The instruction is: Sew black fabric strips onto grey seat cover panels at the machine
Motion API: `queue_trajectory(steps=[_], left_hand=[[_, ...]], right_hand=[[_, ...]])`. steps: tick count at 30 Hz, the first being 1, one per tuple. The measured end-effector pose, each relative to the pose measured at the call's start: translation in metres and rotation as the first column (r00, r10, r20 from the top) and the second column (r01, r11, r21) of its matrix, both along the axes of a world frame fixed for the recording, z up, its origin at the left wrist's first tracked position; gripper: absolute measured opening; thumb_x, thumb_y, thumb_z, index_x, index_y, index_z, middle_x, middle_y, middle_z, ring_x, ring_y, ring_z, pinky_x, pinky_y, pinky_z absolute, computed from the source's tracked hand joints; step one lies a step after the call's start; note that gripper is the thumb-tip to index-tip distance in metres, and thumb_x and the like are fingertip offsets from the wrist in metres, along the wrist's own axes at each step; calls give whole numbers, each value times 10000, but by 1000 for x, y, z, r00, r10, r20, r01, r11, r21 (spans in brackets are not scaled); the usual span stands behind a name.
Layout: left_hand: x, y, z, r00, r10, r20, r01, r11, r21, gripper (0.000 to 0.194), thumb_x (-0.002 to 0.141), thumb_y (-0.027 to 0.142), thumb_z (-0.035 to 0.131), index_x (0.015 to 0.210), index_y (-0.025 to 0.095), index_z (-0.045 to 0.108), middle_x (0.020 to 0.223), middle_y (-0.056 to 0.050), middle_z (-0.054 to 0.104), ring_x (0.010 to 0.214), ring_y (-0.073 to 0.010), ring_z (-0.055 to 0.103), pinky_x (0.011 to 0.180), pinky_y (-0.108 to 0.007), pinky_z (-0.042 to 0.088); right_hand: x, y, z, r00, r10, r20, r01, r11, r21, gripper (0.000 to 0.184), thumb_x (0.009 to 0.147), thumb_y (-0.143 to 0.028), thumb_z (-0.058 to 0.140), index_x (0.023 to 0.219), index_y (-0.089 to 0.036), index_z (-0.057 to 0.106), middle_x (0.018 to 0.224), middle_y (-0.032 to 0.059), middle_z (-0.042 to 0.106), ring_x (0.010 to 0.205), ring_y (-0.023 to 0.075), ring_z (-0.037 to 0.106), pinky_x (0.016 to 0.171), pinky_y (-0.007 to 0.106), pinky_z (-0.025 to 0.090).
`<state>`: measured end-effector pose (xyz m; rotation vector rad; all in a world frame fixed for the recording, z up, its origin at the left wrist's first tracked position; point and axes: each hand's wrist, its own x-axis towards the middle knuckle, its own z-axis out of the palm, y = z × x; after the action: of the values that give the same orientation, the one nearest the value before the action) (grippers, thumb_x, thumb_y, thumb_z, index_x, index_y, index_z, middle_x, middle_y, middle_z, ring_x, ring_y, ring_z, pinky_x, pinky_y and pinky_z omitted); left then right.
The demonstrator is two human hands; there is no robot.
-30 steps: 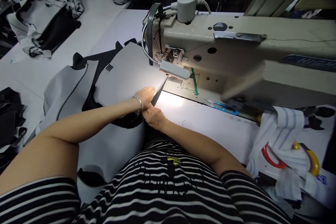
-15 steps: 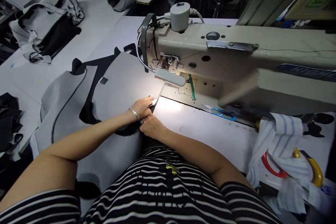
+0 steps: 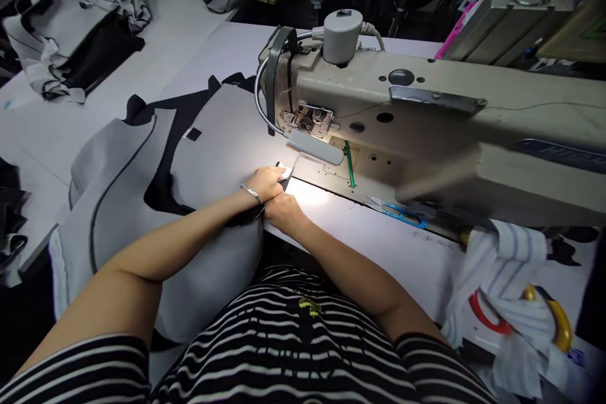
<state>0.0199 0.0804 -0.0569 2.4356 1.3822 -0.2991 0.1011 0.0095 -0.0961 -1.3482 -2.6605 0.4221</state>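
White table (image 3: 360,233): we have its pale top under and around both hands, reaching away on either side.
Sewing machine (image 3: 449,101): it stands beyond our hands and to their right, its needle end nearest them.
Grey fabric (image 3: 227,139): it lies beneath our left hand and spreads left of both, dark material showing along its margins.
Striped band (image 3: 509,259): we see it loosely folded, well right of our right hand, with a red handle (image 3: 487,315) and a yellow handle (image 3: 562,325) beside its folds.
Lamp (image 3: 315,146): it shines just beyond our hands.
Left hand (image 3: 267,183): we grip the fabric's edge with bent fingers, a whitish bit showing at the fingertips.
Right hand (image 3: 285,212): we have it closed on the same edge, just nearer our body; its fingertips are hidden.
Blue snips (image 3: 407,216): they lie right of our right hand.
Green stick (image 3: 350,164): it leans beyond our hands, to the right.
Bracelet (image 3: 252,194): we wear it around the left wrist.
Dark square (image 3: 192,134): it sits on the fabric, left of and beyond our left hand.
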Motion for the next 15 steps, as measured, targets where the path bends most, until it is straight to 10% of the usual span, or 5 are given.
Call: queue_trajectory(steps=[15], left_hand=[[39,31,8,995,-7,-104,18,994,110,231,733,140,485,890,105,650,928,-142,667,887,-254,617,804,-336,475]], right_hand=[[20,36,-13,952,-302,-55,299,952,-63,294,888,-236,433,927,-88,684,923,145,653,972,214,546,732,246,454]])
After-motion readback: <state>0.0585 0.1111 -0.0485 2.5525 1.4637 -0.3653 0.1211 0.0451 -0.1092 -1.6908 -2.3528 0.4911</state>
